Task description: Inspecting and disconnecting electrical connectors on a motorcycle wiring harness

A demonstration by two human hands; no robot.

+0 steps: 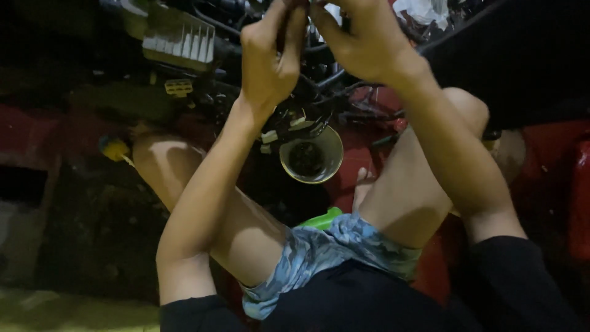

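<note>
Head: bowl [311, 161] under wire tangle [319, 86].

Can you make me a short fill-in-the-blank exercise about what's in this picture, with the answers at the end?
1. Both hands, the left hand and the right hand, are raised close together at the ______ edge of the view.
2. The round bowl sits on the floor between the person's ______.
3. The shorts show a blue-grey ______ pattern.
4. The small object peeking out just above the shorts is bright ______.

Missing words: top; knees; camouflage; green
</note>
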